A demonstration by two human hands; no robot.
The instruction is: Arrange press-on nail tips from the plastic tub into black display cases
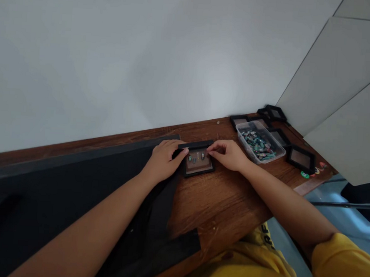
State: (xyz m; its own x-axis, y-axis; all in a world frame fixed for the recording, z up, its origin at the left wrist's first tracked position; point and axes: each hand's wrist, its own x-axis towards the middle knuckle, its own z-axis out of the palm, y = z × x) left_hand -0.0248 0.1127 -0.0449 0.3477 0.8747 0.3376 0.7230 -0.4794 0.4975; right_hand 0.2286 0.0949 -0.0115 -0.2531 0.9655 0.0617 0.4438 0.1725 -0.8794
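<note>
A small black display frame (198,172) with a see-through window lies in front of me on the wooden table. Several small grey-green pieces (194,159) show in its window. Along the far side stands a black strip (195,144) that looks like the frame's raised lid. My left hand (168,159) grips the left end of this lid, its thumb on the near face. At the right end, my right hand (227,153) pinches the lid's corner between thumb and fingers; the fingertips partly hide it.
A clear plastic tub (262,147) of small greenish pieces stands to the right. Several more black frames (301,159) lie around it. Small coloured bits (304,175) sit near the right table edge. A black mat (76,178) covers the left side, and a white wall (114,67) rises behind.
</note>
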